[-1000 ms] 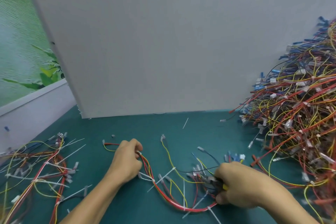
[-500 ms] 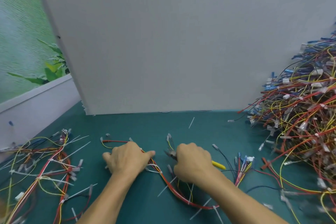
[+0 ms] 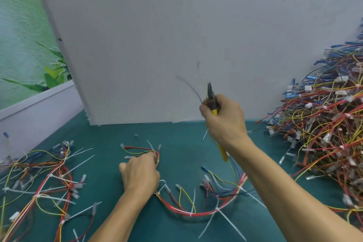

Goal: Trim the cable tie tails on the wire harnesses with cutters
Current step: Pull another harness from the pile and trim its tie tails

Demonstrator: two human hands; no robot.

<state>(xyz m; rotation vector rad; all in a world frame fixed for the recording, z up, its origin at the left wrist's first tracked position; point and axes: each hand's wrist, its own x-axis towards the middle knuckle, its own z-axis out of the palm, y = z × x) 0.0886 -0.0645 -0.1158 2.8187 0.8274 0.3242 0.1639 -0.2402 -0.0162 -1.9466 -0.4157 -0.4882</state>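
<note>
Left hand [image 3: 140, 175] gripped one wire harness [image 3: 188, 212] on the bench [image 3: 182, 139]; right hand [image 3: 225, 122] gripped one pair of cutters [image 3: 212, 98], held above that harness.

**Setting: wire-harness assembly bench, workshop**

Green work mat [image 3: 176, 135], grey partition board [image 3: 176, 35] behind. Tall heap of tied harnesses [image 3: 324, 124] at right. Second batch [image 3: 49, 180] at left, long cable tie tails [image 3: 82, 163] uncut. One wire harness [image 3: 182, 211] spread mid-mat. Yellow-handled cutters [image 3: 213, 102] out.
</note>
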